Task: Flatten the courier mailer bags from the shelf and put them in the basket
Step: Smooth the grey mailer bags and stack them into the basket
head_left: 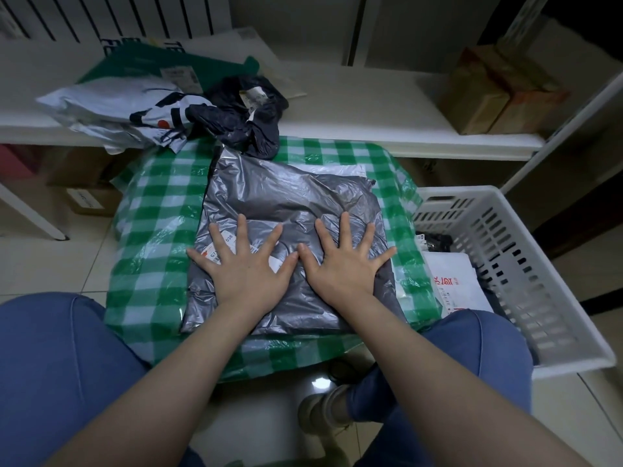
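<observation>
A grey courier mailer bag (286, 197) lies flat on the bench (145, 230), which is covered with a green-and-white checked plastic sheet. Both hands press down on the near half of this grey bag. The left grip (242, 267) is spread wide, fingers straight, palm flat on the bag's white shipping label (219, 252), and has hold of nothing. The right grip (340, 264) lies just beside it, likewise splayed and flat on the wrinkled plastic, holding nothing; the two thumbs almost meet. Beyond the grey bag's far edge, a crumpled black mailer bag (246, 119) hangs over the front of the white shelf (354, 112) and touches the bench cover. Beyond and left of the grey bag, a rumpled white mailer bag (111, 109) with dark print sits on the same shelf, with a green flat bag (161, 65) behind it. Beyond and right of the grey bag, cardboard boxes (499, 96) stand on the shelf. To the right of the grey bag stands a white slotted basket (505, 247), with a white mailer with red print (451, 281) lying inside. Nearer than the grey bag, knees in blue jeans (50, 348) flank the bench.
</observation>
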`<state>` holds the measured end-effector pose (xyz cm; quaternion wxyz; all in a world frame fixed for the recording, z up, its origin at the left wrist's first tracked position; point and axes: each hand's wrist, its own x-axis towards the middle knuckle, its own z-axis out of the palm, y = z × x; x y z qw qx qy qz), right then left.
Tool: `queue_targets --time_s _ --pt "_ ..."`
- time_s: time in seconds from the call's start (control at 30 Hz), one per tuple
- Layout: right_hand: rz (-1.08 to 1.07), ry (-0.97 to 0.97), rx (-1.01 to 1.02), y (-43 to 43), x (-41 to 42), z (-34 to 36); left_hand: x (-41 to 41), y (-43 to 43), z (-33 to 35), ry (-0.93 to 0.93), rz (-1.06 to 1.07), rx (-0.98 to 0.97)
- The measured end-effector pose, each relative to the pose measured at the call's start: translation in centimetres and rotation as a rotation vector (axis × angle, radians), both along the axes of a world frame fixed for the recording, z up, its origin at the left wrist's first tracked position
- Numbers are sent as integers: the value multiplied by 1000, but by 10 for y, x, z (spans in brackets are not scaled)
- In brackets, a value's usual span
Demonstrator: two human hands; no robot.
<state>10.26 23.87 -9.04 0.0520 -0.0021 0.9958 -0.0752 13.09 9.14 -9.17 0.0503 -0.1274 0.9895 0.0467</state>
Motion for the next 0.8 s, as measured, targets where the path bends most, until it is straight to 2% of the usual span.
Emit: queue_targets --time_s 0.27,0.43,0.67,0.8 --pt "-22 -54 -56 -3 -5 17 -6 1 12 -76 1 23" --pt "-66 130 -70 -12 -41 37 -43 2 26 46 -75 -16" --pt "-38 24 -58 -16 -92 25 -97 -6 12 92 -50 39" --pt "-42 42 -39 -17 -94 6 -100 -6 -2 115 -60 22"
